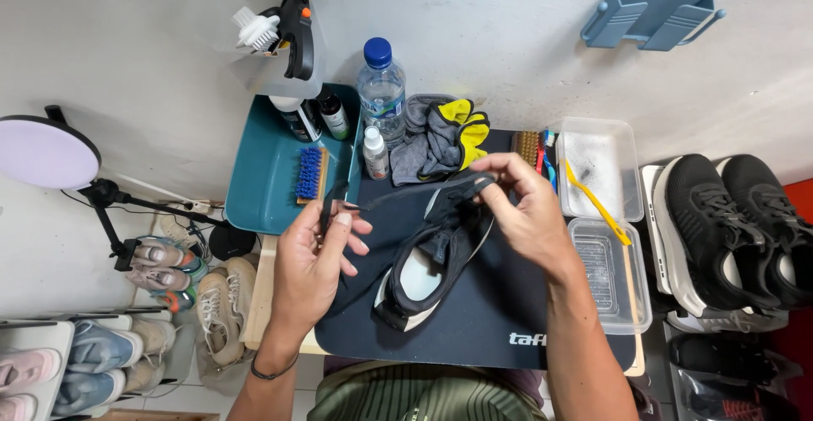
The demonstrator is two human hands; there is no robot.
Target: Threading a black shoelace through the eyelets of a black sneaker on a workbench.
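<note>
A black shoe with a pale sole lies on a dark mat, toe toward the far side. My right hand pinches the shoe's tongue and upper near the toe. My left hand holds a black shoelace, which runs taut from its fingers across to the shoe. The lace's loose end hangs over the left fingers.
A teal tray at the left holds a blue-bristled brush and small bottles. A water bottle, grey and yellow cloth and clear plastic boxes with a yellow brush stand behind and right. Shoes line both sides.
</note>
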